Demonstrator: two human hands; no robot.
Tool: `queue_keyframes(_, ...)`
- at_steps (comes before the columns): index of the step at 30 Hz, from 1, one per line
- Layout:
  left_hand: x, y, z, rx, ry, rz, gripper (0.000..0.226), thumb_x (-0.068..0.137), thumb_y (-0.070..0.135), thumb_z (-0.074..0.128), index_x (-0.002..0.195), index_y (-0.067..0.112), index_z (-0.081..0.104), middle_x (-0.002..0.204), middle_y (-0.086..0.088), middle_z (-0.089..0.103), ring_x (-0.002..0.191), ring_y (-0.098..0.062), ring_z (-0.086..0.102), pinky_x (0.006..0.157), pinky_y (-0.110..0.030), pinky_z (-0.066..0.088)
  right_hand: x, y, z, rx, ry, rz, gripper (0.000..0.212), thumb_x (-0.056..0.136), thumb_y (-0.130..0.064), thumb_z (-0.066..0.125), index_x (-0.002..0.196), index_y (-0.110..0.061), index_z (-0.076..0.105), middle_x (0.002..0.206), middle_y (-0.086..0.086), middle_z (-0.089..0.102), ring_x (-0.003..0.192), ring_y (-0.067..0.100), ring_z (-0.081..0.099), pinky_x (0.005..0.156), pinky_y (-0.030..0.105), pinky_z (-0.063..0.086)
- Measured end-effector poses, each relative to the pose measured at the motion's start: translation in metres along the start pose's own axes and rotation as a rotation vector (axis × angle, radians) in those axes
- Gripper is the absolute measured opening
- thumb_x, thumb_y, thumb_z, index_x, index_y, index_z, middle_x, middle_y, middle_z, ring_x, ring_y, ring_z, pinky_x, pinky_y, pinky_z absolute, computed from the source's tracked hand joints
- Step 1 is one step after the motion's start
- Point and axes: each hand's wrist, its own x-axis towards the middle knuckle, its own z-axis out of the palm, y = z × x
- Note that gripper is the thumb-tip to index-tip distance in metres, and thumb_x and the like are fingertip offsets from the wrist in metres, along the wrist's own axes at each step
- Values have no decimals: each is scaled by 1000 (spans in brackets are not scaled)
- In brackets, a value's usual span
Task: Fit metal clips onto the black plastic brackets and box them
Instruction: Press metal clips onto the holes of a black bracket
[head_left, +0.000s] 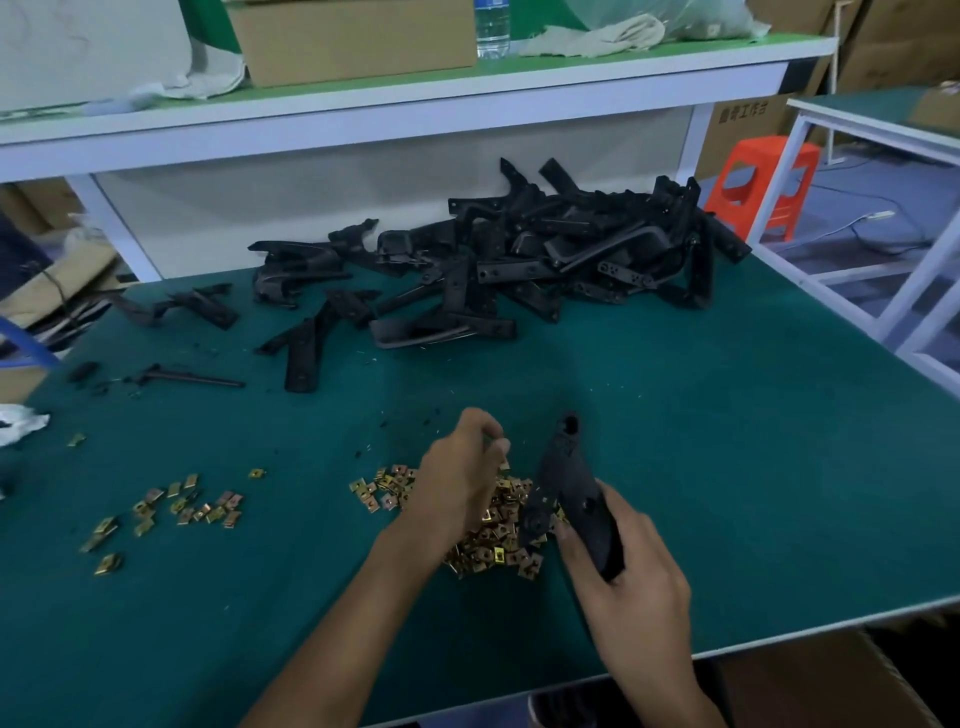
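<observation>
Item: clip-fitting station, one person, two bare hands. Surface: dark green matted workbench (727, 467). Stock, far centre to far right: loose heap of black plastic brackets (545, 260), long moulded strips with holes, tipped out in bulk, likely so that one can be drawn at a time; a few strays lie to the far left of it. Stock, near centre: main pile of small brass-coloured square metal clips (498, 540), set directly in front of the person, probably to keep each pick short. A thinner scatter of clips (182, 509) lies at near left, well apart from the main pile. Work piece: one black bracket in hand (566, 483), raised over the right edge of the main pile, its far end tilted up and away, apparently to present its mounting points; no fitted clip can be made out on it. Right hand (639, 571): fingers and thumb wrapped round the near end of that bracket, a firm grasp. Left hand (457, 478): poised over the main pile, fingers curled with tips drawn together; whether a clip is pinched between them cannot be told. Receiving container: brown cardboard box (810, 691), partly visible below the near right table edge, contents hidden.
</observation>
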Motion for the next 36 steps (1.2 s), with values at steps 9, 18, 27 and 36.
queue_keyframes(9, -22, -13, -26, -1001, -43, -343, 13, 95, 13, 67, 105, 5, 62, 75, -4, 70, 66, -18, 70, 61, -26, 59, -1, 0, 1, -14, -35, -21, 59, 84, -59, 60, 135, -30, 60, 106, -13, 62, 96, 13, 64, 76, 40, 54)
queue_keyframes(18, -35, -25, -35, -1375, -130, -517, 25, 75, 17, 74, 93, 0, 71, 74, -12, 72, 62, -14, 72, 57, -22, 61, -1, 0, 0, -15, -66, -16, 62, 84, -61, 57, 138, -30, 58, 113, -11, 62, 102, 18, 65, 81, 45, 54)
queue_keyframes(27, -44, -20, -38, -1265, -119, -416, 12, 75, 12, 74, 84, 9, 81, 78, -5, 70, 59, -10, 66, 56, -17, 58, 0, 1, 0, -43, -84, -30, 64, 84, -63, 54, 137, -29, 58, 114, -9, 62, 102, 19, 65, 82, 43, 54)
queue_keyframes(36, -68, -9, -27, -1315, -150, -363, 20, 79, 18, 73, 95, 10, 80, 76, -3, 65, 63, -11, 64, 55, -19, 56, 0, 2, 1, -65, -54, -38, 55, 85, -55, 64, 133, -29, 61, 108, -12, 64, 97, 13, 63, 80, 38, 54)
